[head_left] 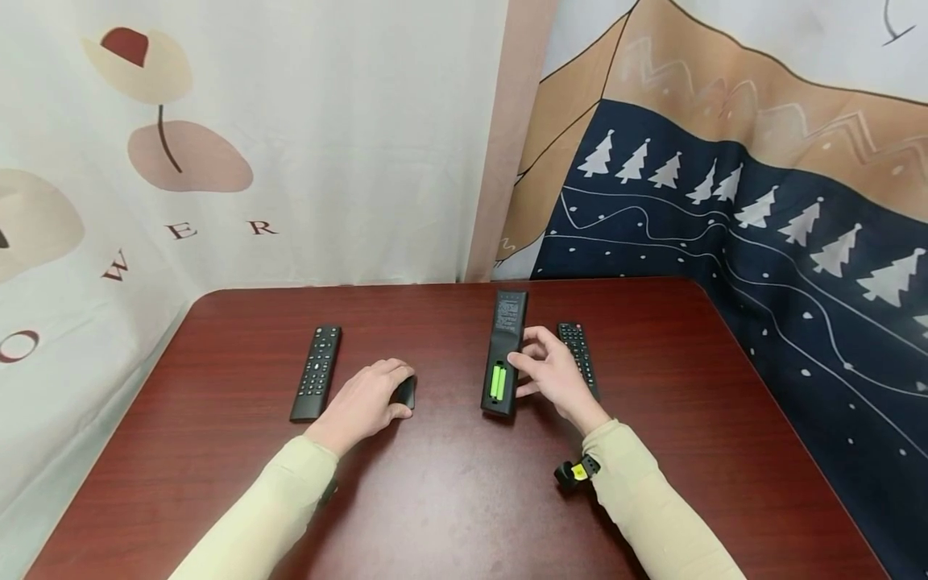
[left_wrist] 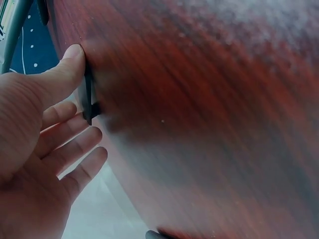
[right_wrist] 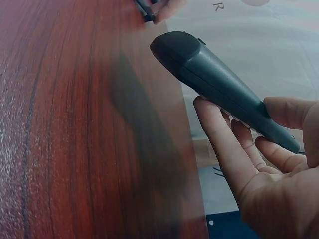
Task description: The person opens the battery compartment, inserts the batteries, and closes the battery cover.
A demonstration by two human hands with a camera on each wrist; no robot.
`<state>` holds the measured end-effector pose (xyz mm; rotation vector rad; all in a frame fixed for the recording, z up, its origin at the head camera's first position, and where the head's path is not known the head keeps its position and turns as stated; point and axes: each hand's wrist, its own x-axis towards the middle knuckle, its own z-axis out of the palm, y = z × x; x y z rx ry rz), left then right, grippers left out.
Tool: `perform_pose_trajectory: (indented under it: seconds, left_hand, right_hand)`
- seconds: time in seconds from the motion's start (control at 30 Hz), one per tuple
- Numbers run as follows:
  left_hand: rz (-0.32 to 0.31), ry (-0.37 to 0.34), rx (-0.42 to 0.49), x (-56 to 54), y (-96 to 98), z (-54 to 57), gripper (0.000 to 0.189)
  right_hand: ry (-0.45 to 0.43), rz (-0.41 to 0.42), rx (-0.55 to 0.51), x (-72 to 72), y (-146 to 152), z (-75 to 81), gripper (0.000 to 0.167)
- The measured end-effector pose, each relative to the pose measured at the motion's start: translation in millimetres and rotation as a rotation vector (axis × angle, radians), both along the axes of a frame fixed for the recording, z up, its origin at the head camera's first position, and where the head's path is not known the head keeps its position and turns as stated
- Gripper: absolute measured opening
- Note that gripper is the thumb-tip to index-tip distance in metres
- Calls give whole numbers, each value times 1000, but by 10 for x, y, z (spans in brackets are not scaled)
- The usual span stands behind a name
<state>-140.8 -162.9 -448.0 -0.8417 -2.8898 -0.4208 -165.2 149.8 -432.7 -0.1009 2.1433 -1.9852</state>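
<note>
My right hand (head_left: 553, 374) grips a black remote control (head_left: 507, 322) by its side, back face up, thumb on top and fingers underneath. Its battery compartment lies bare, with green batteries (head_left: 498, 382) inside. In the right wrist view the remote (right_wrist: 219, 79) is tilted above the table, casting a shadow. To the left, my left hand (head_left: 362, 400) pinches a small black battery cover (head_left: 408, 393) between thumb and fingers. Seen edge-on in the left wrist view, the cover (left_wrist: 88, 94) is thin with a small tab near one end.
A second remote (head_left: 316, 374) lies buttons up left of my left hand. Another remote (head_left: 577, 350) rests behind my right hand, partly covered by it. The reddish-brown table (head_left: 449, 499) ends at printed curtains (head_left: 362, 161). A black camera (head_left: 573, 474) sits on my right wrist.
</note>
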Motion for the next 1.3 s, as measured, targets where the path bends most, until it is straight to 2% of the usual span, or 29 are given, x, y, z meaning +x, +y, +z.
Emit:
perform_pose_trajectory:
  seconds: [0.33, 0.57, 1.3]
  left_hand:
    - [-56, 14, 28, -2, -21, -2, 52]
    - [-67, 27, 49, -2, -4, 9, 48]
    - [-133, 151, 133, 33, 141, 23, 50]
  right_hand:
    - [0, -5, -5, 8, -29, 1, 38]
    - [-8, 5, -9, 18, -41, 2, 38]
    - [-9, 10, -8, 26, -85, 2, 37]
